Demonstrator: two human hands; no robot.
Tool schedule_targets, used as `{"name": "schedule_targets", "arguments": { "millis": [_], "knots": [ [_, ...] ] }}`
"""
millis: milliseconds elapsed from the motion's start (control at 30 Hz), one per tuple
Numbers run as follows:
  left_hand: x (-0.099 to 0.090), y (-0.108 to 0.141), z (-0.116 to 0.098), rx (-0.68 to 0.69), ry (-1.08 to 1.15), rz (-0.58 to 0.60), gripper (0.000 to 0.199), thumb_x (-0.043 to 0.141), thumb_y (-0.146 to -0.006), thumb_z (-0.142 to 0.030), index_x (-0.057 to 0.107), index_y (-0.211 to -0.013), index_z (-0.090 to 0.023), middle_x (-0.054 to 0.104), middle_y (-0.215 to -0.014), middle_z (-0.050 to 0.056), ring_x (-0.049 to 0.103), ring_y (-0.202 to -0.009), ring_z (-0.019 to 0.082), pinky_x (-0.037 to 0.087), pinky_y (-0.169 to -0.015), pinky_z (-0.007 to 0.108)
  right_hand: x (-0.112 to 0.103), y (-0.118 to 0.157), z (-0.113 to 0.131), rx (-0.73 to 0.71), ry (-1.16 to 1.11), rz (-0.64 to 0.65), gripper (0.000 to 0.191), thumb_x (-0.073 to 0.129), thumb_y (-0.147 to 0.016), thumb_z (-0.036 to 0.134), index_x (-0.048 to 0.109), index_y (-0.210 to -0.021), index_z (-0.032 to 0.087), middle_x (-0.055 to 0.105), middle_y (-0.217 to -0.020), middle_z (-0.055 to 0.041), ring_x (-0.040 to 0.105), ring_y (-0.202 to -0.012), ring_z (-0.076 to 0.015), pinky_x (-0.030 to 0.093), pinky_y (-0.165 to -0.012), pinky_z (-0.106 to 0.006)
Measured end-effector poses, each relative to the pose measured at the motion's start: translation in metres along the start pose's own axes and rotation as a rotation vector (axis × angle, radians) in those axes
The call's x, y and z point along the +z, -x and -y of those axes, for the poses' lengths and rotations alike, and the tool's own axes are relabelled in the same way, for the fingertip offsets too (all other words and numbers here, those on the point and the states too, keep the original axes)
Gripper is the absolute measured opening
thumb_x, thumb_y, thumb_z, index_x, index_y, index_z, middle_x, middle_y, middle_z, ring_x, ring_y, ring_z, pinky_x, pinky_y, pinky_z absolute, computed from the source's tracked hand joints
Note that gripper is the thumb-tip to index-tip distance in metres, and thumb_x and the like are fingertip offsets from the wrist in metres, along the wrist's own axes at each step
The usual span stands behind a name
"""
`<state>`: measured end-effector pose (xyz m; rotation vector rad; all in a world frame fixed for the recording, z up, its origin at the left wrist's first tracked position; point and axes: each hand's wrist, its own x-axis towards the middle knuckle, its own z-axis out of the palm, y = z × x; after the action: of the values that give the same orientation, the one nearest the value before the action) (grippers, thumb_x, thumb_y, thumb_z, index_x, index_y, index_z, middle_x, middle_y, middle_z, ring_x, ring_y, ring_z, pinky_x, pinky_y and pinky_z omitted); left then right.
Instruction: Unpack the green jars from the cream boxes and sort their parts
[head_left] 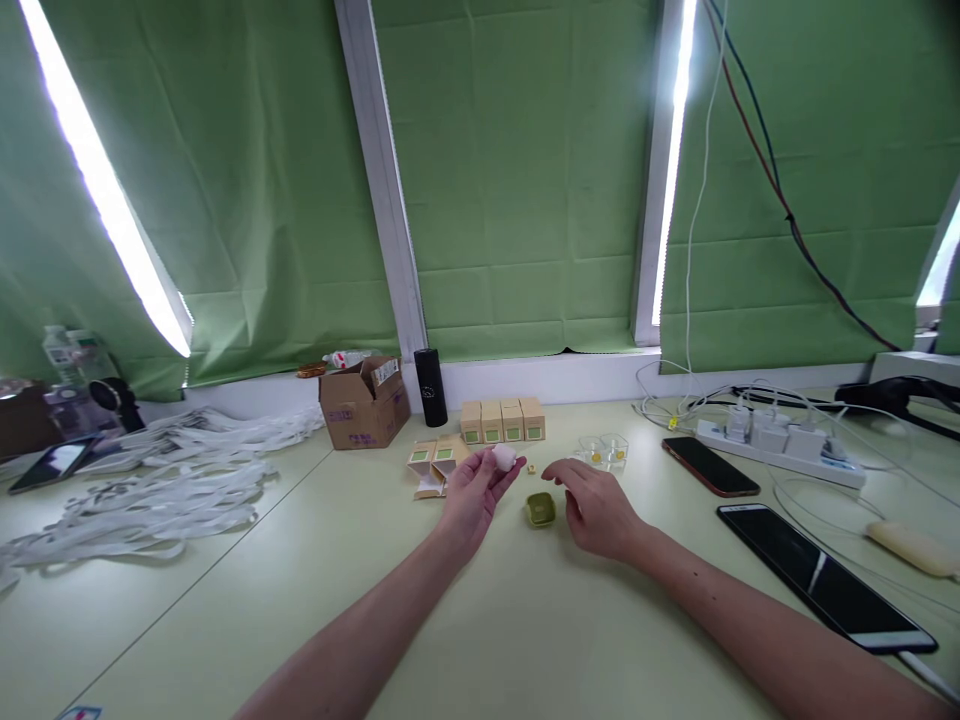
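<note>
My left hand [474,492] is closed on a small whitish rounded object [504,458], pinched at the fingertips; its exact kind is too small to make out. My right hand [598,508] holds nothing that I can see, its fingers loosely bent and apart over the table. Just left of its thumb is a small square olive-green dish [540,510]. A tiny yellow piece [532,469] lies between the two hands. Behind my left hand are opened small cardboard boxes [429,462] with green labels. Clear plastic cups [602,450] with yellow bits inside stand beyond my right hand.
Behind stand several closed small boxes [502,420], a black cylinder [430,388] and a brown carton [364,402]. White straps [172,490] spread over the left side. Phones [711,466], a larger black-screened device [821,575] and a power strip [780,455] with cables lie right.
</note>
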<state>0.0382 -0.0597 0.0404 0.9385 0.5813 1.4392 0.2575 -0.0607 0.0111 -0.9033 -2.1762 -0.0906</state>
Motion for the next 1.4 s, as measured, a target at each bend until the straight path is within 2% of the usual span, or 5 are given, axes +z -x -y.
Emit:
{"name": "schedule_targets", "arguments": {
  "millis": [133, 400, 633, 967, 1400],
  "knots": [
    [0.004, 0.005, 0.003, 0.045, -0.141, -0.020, 0.044, 0.089, -0.076, -0.045, 0.069, -0.098, -0.013, 0.077, -0.102, 0.010, 0.076, -0.101, 0.023, 0.055, -0.109, 0.045, 0.002, -0.005, 0.012, 0.060, -0.115, -0.193, 0.031, 0.057, -0.092, 0.017, 0.054, -0.122, 0.024, 0.068, -0.116, -0.0105, 0.066, -0.096, -0.0253, 0.057, -0.077, -0.039],
    [0.014, 0.013, 0.010, 0.102, -0.386, 0.032, 0.054, 0.096, -0.061, -0.047, 0.061, -0.088, -0.016, 0.073, -0.086, 0.004, 0.075, -0.082, 0.022, 0.060, -0.074, 0.032, 0.002, -0.017, 0.039, 0.160, -0.262, -0.205, 0.019, 0.061, -0.096, 0.031, 0.060, -0.114, 0.026, 0.069, -0.113, -0.0112, 0.064, -0.103, -0.0289, 0.056, -0.083, -0.043],
    [0.005, 0.007, 0.009, 0.227, -0.551, 0.009, 0.045, 0.072, -0.085, -0.060, 0.066, -0.096, -0.016, 0.074, -0.093, 0.010, 0.072, -0.090, 0.023, 0.062, -0.068, 0.033, -0.010, -0.033, 0.006, 0.346, -0.358, -0.250, 0.022, 0.067, -0.089, 0.032, 0.065, -0.110, 0.025, 0.073, -0.108, -0.0053, 0.064, -0.093, -0.0228, 0.053, -0.080, -0.038],
    [-0.011, -0.003, 0.017, 0.284, -0.765, -0.143, 0.032, 0.065, -0.089, -0.046, 0.067, -0.076, -0.018, 0.073, -0.081, 0.008, 0.065, -0.078, 0.020, 0.050, -0.053, 0.024, -0.001, -0.067, -0.056, 0.327, 0.147, 0.207, 0.022, 0.069, -0.082, 0.016, 0.074, -0.101, 0.025, 0.077, -0.108, -0.0046, 0.061, -0.110, -0.0279, 0.046, -0.093, -0.040],
    [-0.011, -0.002, 0.019, 0.298, -0.716, -0.147, 0.016, 0.071, -0.086, -0.035, 0.072, -0.086, -0.019, 0.075, -0.079, 0.007, 0.070, -0.078, 0.021, 0.050, -0.063, 0.028, 0.025, -0.071, -0.060, 0.340, 0.334, 0.350, 0.020, 0.066, -0.078, 0.018, 0.077, -0.094, 0.024, 0.079, -0.097, -0.0088, 0.062, -0.108, -0.0293, 0.037, -0.095, -0.039]
  ]
}}
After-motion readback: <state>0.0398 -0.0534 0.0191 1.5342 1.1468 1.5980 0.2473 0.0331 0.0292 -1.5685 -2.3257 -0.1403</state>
